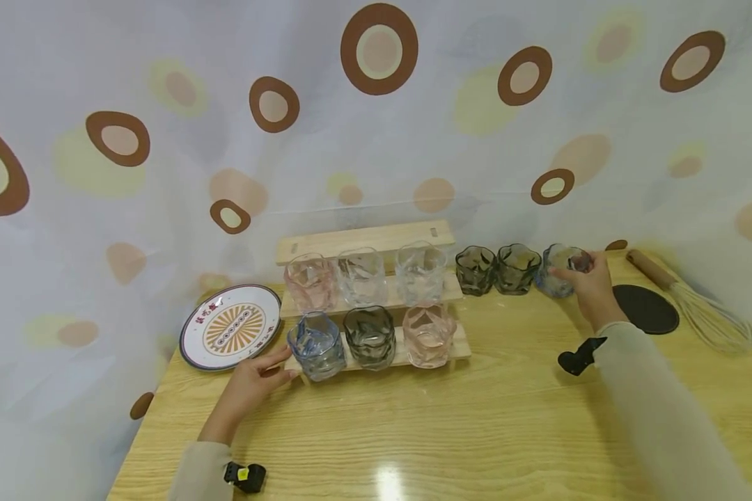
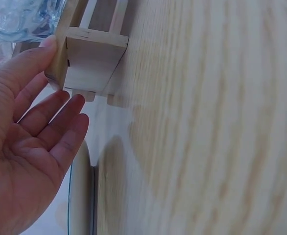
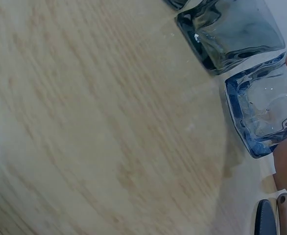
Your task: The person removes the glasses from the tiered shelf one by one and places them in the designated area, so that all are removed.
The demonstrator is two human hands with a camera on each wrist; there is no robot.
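My left hand [image 1: 255, 385] is at the left end of a stepped wooden rack [image 1: 461, 346], its thumb and forefinger pinching the end of the lowest board. Its other fingers extend loosely in the left wrist view. On that board stand a blue glass [image 1: 317, 351], a grey glass [image 1: 371, 341] and a pink glass [image 1: 429, 339]. My right hand [image 1: 592, 289] grips another blue glass [image 3: 261, 105] by its sides, at the right end of a row with two grey glasses [image 1: 475, 271]. Whether this glass touches the table is hard to tell.
The middle step carries a pink glass [image 1: 310, 284] and two clear glasses [image 1: 362, 278]. A patterned plate [image 1: 191, 341] leans at the left. To the right lie a black round mat [image 1: 645, 309] and a whisk [image 1: 695, 306]. A patterned cloth [image 1: 376, 153] hangs behind the table.
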